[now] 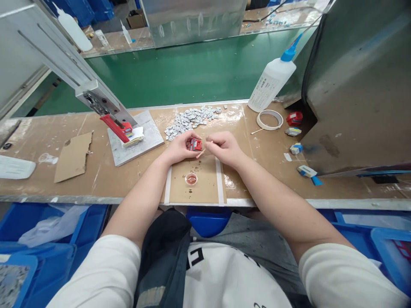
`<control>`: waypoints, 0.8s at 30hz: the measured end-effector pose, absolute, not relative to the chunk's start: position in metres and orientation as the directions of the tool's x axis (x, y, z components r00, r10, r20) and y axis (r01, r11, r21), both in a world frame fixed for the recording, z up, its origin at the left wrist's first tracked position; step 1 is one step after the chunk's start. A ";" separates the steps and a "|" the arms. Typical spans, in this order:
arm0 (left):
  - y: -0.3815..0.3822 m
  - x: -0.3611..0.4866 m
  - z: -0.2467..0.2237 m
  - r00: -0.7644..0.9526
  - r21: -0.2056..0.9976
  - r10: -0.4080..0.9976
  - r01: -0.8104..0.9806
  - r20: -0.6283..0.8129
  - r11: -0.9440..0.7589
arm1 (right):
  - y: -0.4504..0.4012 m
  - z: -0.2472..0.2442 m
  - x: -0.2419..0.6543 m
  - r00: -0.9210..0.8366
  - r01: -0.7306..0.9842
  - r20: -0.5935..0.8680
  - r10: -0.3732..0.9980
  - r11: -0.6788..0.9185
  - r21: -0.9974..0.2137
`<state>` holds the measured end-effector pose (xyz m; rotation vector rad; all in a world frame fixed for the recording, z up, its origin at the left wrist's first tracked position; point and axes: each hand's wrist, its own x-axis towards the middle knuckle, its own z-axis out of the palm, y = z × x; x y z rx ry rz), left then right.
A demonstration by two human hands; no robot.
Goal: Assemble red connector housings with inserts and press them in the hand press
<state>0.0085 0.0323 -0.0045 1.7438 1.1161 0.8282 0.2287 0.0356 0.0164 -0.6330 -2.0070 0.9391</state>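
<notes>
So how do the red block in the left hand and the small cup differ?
The red block is boxy; the cup is round. The red block is held in the left hand; the cup stands on the bench. Reddish colour shows in both.

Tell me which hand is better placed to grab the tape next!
Probably the right hand: the tape lies off to its right, though its fingers look pinched together. The left hand is farther away and holds the red block.
</notes>
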 end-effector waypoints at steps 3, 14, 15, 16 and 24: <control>0.036 0.006 -0.008 0.351 0.941 0.932 0.276 0.091 -0.196 | 0.023 0.018 0.225 -0.825 0.016 0.372 0.425 0.676 -0.737; 0.038 0.007 0.003 0.297 0.949 0.953 0.281 0.059 -0.146 | -0.026 0.053 0.290 -0.346 0.873 0.198 0.917 0.392 -0.292; 0.037 0.008 0.005 0.284 0.945 0.957 0.296 0.054 -0.141 | -0.035 0.052 0.311 -0.191 0.936 0.181 0.965 0.235 -0.263; 0.036 0.009 0.007 0.269 0.938 0.962 0.317 0.050 -0.138 | -0.044 0.049 0.332 -0.055 0.970 0.156 0.986 0.090 -0.227; 0.030 0.011 0.013 0.231 0.925 0.968 0.336 0.103 -0.178 | -0.068 0.017 0.416 0.173 0.985 0.040 0.984 -0.172 -0.014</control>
